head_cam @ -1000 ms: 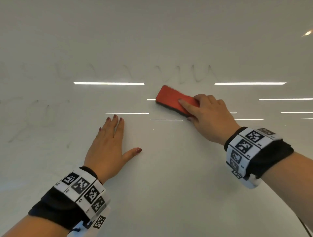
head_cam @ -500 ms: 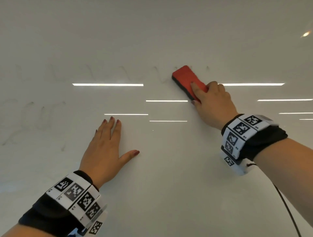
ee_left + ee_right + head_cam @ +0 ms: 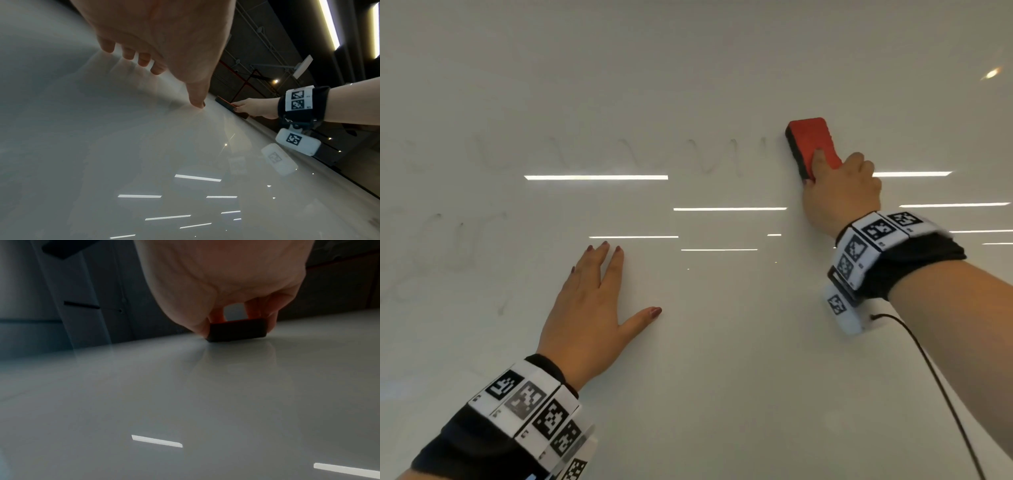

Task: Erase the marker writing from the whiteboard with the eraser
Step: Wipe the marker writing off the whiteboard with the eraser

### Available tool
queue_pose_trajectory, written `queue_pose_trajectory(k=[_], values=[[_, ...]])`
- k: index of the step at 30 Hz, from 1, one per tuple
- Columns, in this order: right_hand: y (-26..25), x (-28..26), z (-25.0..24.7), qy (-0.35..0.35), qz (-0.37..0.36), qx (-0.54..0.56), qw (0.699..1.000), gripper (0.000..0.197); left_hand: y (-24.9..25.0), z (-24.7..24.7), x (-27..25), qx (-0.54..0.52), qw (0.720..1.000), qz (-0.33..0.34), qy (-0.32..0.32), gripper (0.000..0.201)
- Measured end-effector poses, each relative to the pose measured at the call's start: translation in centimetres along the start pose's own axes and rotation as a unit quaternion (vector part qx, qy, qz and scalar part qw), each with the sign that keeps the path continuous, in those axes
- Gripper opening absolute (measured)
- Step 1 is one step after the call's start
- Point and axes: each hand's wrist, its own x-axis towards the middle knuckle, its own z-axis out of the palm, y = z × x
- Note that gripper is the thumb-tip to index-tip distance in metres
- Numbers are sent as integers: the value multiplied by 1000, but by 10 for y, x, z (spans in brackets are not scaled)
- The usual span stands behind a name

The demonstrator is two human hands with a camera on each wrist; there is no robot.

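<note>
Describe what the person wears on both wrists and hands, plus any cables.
Each wrist carries a black fabric band faced with white tiles printed with black square marker codes. A white box with one more code hangs under the right wrist, trailing a thin black cable. Left hand fingernails are painted dark red. Forearms are bare, without sleeves.

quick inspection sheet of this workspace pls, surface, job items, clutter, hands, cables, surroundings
surface: glossy whiteboard, reflecting strip lights.
job's things: red eraser with dark felt pressed on the board; faint marker writing remains to its left, and more ghosted strokes far left.
clutter: nothing seen.
hands: right hand grips the eraser at its lower end; left hand lies flat on the board, fingers spread.
cables: thin black cable hangs from the right wrist unit, clear of the eraser.
surroundings: dark ceiling with strip lights and pipework in the left wrist view.
</note>
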Motion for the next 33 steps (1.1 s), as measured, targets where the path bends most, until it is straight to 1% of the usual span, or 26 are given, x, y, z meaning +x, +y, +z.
queue_pose_trajectory(k=[2, 6, 9, 11, 13, 16, 18, 21, 23, 26, 28, 31, 33], values=[[-20, -1, -1, -9, -33, 1, 999, 54, 0, 1, 0, -5, 1000, 1, 5, 107], [-54, -23, 2, -4, -132, -19, 991, 54, -1, 2, 0, -11, 1000, 2, 11, 106], [-55, -38, 3, -3, -192, -35, 981, 54, -1, 3, -1, -9, 1000, 0, 11, 105], [-41, -41, 1, -2, -209, -50, 977, 55, -1, 3, -1, -5, 1000, -1, 10, 105], [-22, -38, 0, 7, -195, -57, 979, 55, -2, 2, -1, -7, 1000, -2, 10, 105], [7, -30, 1, 16, -124, -60, 990, 55, -2, 0, -2, -18, 1000, -5, 11, 105], [17, -23, 3, 13, -75, -57, 995, 56, -1, -1, -3, -20, 1000, -8, 10, 105], [4, -13, 5, 8, -30, -10, 999, 60, 2, -3, -3, -25, 999, -20, 5, 100], [-16, -10, 6, -5, -18, 21, 1000, 62, 4, -5, -3, -18, 1000, -23, -3, 98], [-44, -12, 5, -4, -56, 25, 998, 63, 2, -9, 0, -2, 1000, -20, -11, 95], [-58, -16, 5, 3, -91, 9, 996, 62, -5, -13, 3, 14, 1000, -10, 4, 92], [-71, -24, 5, -1, -133, -15, 991, 60, -20, -20, 8, 25, 999, -11, 20, 89], [-77, -30, 2, 0, -161, -30, 986, 58, -30, -23, 11, 21, 1000, -17, 16, 91]])
